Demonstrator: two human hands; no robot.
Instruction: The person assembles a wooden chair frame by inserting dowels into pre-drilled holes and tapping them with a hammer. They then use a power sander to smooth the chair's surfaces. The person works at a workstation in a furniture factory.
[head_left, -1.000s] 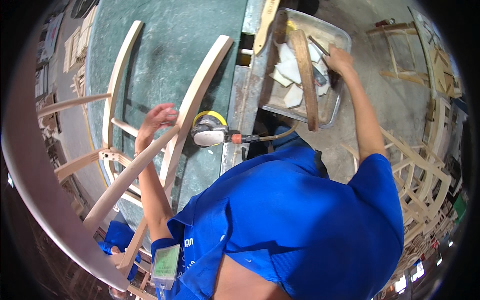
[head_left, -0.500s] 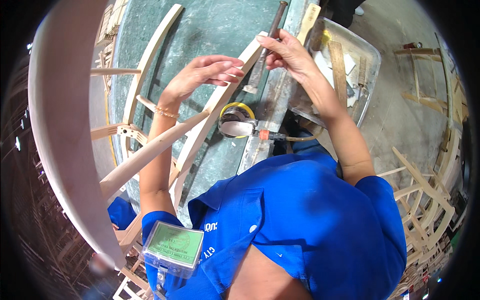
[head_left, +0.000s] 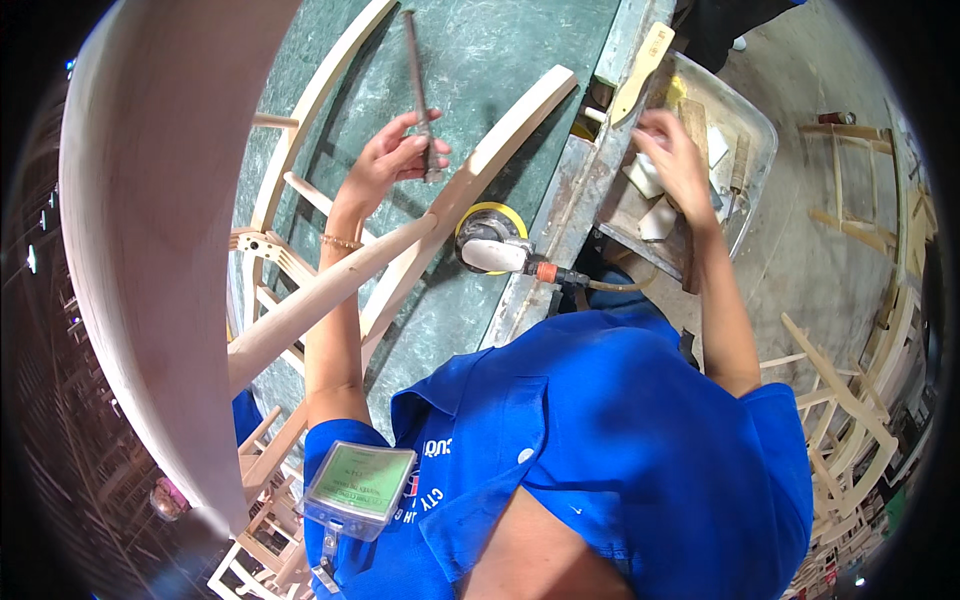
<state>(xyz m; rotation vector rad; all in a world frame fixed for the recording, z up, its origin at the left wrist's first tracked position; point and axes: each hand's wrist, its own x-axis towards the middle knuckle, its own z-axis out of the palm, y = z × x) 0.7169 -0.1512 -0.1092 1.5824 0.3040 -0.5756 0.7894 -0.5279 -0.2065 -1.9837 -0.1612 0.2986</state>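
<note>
The left hand [head_left: 392,160] has its grip closed on a long, thin, dark metal rod, likely a file or rasp [head_left: 418,90]; the fingers wrap its lower end, and the shaft runs up and away over the green, marbled worktop [head_left: 500,60]. Just below this hand, a curved pale wooden chair part [head_left: 470,185] lies across the worktop, crossed by a round pale wooden rail [head_left: 320,295].

The right hand [head_left: 675,160] reaches into a grey metal tray [head_left: 755,130] at the worktop's right edge. Its fingers are bent down onto small white scraps, probably pieces of sanding paper [head_left: 645,180]. Whether they already pinch one I cannot tell, since the back of the hand covers the fingertips. A flat pale wooden stick [head_left: 640,60] leans at the tray's upper left corner, and a small wooden-handled tool [head_left: 738,160] lies inside near the right wall.

Between the two arms, a grey orbital sander with a yellow disc [head_left: 490,240] rests on the worktop, its hose trailing toward the person's blue shirt.

The step in hand looks like a change of abrasive: the file is lifted off the wood while the other hand sorts through the scraps. Judging from that, the next move calls for a firm pinch on a single scrap and a lift clear of the tray wall.
</note>
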